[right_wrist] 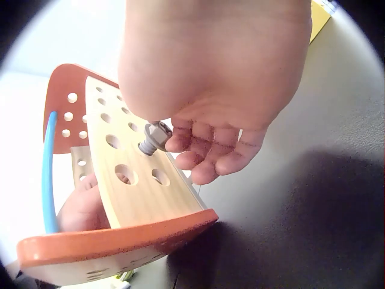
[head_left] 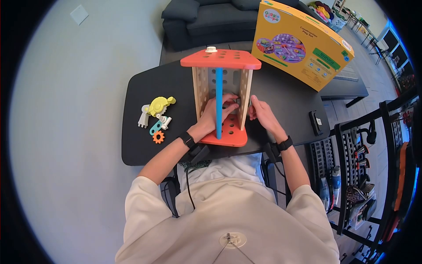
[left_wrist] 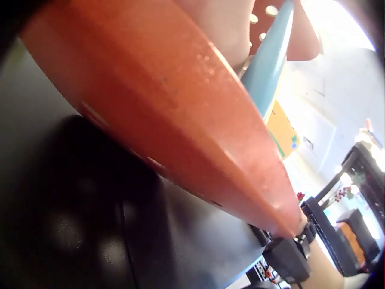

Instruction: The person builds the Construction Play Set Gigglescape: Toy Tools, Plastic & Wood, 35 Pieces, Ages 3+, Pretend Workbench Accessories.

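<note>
1. On the table [head_left: 149, 83], in front of the seated person, stands a toy frame made of a red upper board [head_left: 198, 59], a red lower board [head_left: 237, 141], holed wooden sides and a blue rod [head_left: 219, 92].
2. That much looks done: boards, sides and rod make one standing body, and a white fastener [head_left: 211, 49] sits on the upper board.
3. What seems to be in hand is the grey bolt [right_wrist: 155, 137] at the outer face of the right wooden side [right_wrist: 150, 201]. Part of its threaded shank shows between head and wood, so I judge it not yet fully seated.
4. The right hand [head_left: 265, 115] is just beside that bolt, its fingers bent; I cannot tell whether they grasp the head.
5. The left hand [head_left: 211, 115] reaches inside the frame, fingertips near the inner face of that same side. Whether they pinch anything I can't tell.
6. To the left lie a yellow saw-like piece [head_left: 159, 105], a teal strip [head_left: 156, 127] and an orange gear [head_left: 158, 137], all loose. If they belong on the frame, that part remains to be done.
</note>
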`<state>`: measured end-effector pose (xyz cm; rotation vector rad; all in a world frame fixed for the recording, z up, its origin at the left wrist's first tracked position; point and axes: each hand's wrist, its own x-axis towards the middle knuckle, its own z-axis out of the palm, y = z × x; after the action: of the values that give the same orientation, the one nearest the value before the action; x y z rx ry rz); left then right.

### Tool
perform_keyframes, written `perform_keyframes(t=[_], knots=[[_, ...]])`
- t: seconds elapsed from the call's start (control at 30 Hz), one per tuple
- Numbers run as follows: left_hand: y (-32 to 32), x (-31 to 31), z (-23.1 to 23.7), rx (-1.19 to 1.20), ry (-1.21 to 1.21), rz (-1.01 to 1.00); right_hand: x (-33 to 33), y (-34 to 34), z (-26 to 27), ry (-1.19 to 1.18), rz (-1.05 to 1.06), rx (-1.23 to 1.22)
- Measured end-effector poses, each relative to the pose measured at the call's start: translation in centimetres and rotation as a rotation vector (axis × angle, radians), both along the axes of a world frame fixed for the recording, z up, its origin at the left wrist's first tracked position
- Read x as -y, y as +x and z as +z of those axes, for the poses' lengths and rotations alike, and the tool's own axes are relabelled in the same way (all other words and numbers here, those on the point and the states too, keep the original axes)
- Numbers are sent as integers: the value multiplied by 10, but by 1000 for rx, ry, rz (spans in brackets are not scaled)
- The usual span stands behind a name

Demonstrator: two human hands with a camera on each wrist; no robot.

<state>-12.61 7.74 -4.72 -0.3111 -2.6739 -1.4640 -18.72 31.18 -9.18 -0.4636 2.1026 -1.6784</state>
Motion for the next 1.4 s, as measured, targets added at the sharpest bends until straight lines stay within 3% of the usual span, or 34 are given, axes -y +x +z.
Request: perform_keyframes(t=[0.1, 0.17, 0.4, 0.47, 0.73, 0.83, 1.0, 1.2, 1.27, 1.4], knots=[[1, -2, 1, 23, 13, -3, 2, 9, 12, 173, -8, -84], [0, -2, 1, 51, 27, -2, 8, 22, 14, -163, -170, -32], [-2, 1, -6, 57, 104, -29, 3, 29, 13, -224, -112, -98], [-1, -1, -2, 59, 126, -23, 6, 23, 11, -187, -100, -67], [-5, 1, -11, -275, -177, 16, 8, 12, 16, -7, -127, -28], [-4, 1, -10, -158, -103, -3, 6, 23, 20, -63, -154, -52], [-5, 1, -18, -231, -157, 25, 1, 30, 21, -131, -84, -122], [1, -1, -10, -230, -178, 30, 4, 12, 16, -43, -28, -60], [0, -1, -7, -206, -170, 18, 6, 9, 20, 91, -54, 3], [0, -1, -8, -258, -156, 7, 4, 18, 25, 91, -86, -83]])
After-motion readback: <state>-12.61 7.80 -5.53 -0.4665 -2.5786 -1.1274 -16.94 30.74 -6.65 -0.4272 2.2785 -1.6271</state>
